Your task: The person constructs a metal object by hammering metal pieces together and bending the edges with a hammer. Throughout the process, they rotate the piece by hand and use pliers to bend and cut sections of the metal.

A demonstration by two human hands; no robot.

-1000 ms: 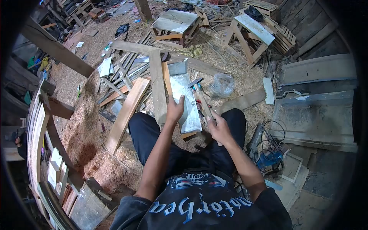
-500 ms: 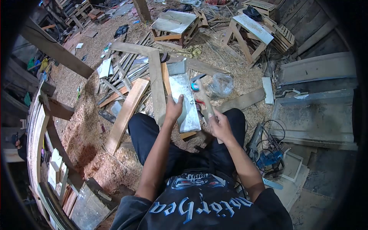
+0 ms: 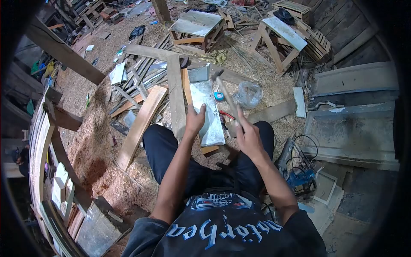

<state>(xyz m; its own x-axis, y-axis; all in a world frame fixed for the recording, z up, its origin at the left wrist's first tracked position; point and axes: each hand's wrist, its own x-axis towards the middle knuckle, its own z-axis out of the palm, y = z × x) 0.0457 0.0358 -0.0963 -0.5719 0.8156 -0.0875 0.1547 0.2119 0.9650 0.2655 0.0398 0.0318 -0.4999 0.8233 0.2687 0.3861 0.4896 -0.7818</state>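
Note:
My right hand (image 3: 250, 139) is closed around the wooden handle of a hammer (image 3: 230, 97). The hammer's dark head points away from me, near the far right corner of a whitish, metal-looking panel (image 3: 208, 124). My left hand (image 3: 195, 121) grips the panel's left edge, thumb on its upper face and fingers hidden. Under the panel, an orange-brown wooden strip (image 3: 185, 83) shows at the left and at the near end. A grey block-like piece (image 3: 198, 73) sits at the panel's far end. Right of the panel lie a teal tape measure (image 3: 218, 96) and a red-handled tool (image 3: 226, 114), partly hidden.
Long boards (image 3: 143, 128) and a pile of thin wood strips (image 3: 141, 79) lie at left. A clear plastic bag (image 3: 249, 94) lies at right, with a blue power tool (image 3: 302, 177) by my right knee. Stools (image 3: 197, 23) stand beyond, over shavings.
The hammer and my right hand have moved up and away from me; the hammer's head now shows beyond the tape measure. My left hand stays on the panel.

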